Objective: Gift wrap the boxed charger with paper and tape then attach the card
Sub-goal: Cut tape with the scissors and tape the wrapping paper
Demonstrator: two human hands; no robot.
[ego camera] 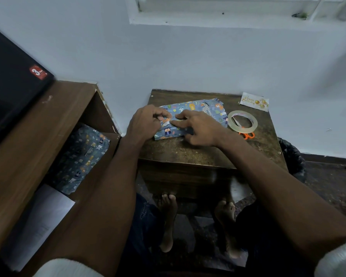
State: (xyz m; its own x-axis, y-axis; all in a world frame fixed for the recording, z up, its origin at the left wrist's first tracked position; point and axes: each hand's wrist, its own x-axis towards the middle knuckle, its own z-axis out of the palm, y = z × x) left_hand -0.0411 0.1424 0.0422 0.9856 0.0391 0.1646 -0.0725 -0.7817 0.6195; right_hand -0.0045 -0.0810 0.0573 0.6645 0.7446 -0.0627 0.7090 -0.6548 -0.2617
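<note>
Paper seam being pinned down on the parcel (190, 118)
Left hand (146, 121) pinches the flap, right hand (200, 128) pressed flat, fingers spread; untaped, it could spring open

The room is dim, with a cool bluish cast over the wall (188, 62). The brightest area is the pale window frame (218, 15) at the top, and light seems to come from there. The dark desk (188, 152) takes little of it; its front face and the floor beneath are deep in shadow, so the feet there show only faintly. The roll of tape (242, 120) catches a soft sheen, and the card (254, 101) stands out pale. Wide-angle distortion bends the shelf unit (38, 136) and stretches the forearms towards the lower corners. The white sleeves at the bottom edge are blurred, as is the upper right corner.
</note>
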